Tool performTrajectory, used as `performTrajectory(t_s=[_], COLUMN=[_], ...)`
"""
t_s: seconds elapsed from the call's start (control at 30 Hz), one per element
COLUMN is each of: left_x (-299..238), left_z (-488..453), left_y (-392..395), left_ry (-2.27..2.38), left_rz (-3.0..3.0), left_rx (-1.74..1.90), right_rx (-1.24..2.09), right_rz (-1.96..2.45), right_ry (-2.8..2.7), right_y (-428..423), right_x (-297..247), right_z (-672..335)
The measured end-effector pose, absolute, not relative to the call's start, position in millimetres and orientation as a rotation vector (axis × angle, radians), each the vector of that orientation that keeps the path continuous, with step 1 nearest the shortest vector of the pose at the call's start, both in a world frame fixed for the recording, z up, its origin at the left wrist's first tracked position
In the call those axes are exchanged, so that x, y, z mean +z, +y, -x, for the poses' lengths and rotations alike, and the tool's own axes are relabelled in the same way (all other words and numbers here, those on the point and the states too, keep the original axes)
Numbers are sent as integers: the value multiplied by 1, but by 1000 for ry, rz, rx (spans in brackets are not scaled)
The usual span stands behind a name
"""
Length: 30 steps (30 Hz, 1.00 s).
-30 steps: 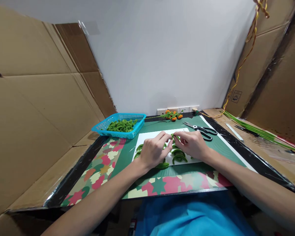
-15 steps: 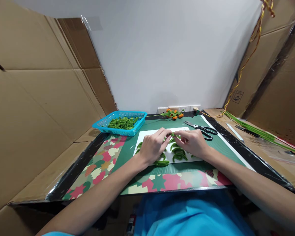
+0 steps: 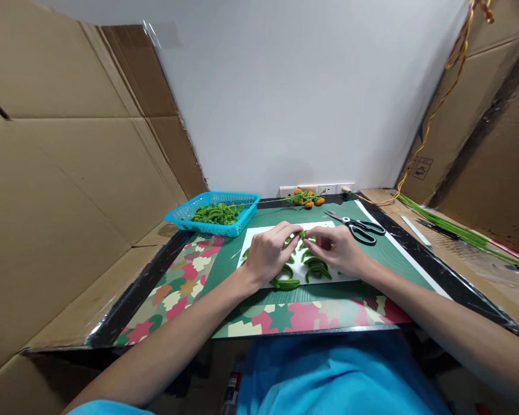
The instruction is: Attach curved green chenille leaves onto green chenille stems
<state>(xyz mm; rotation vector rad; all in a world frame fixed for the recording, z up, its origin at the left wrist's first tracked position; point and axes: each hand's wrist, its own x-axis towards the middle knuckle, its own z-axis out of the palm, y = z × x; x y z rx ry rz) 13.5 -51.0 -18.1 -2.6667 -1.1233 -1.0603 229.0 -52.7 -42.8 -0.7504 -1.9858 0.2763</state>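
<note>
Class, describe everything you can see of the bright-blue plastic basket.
The shallow bright-blue plastic basket has perforated walls and a wide rim. It sits upright toward the far left corner of the black-edged table, holding heaped fuzzy green strips. A thin green stem seems to cross its right rim. Neither the left hand nor the right hand touches it.

1. Cannot make out the tiny green piece between left hand and right hand.
2. Cannot see fully the green strips behind those hands.
3. Cannot identify the dark object under the table, cut off below.
4. Cannot follow the yellow cord beyond the top edge.
</note>
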Motion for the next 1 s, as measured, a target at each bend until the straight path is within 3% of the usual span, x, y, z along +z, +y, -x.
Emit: performTrajectory(t_s=[0.4, 1.0], left_x=[-21, -20], left_z=[-15, -17], left_y=[-51, -52], left_ry=[-1133, -1141], left_rz=[2617, 2697], left_rx=[-956, -1160], right_rx=[-181, -287], right_rz=[799, 807], right_ry=[-2007, -1970], right_y=[-50, -45], right_x=[-48, -51], right_z=[-233, -235])
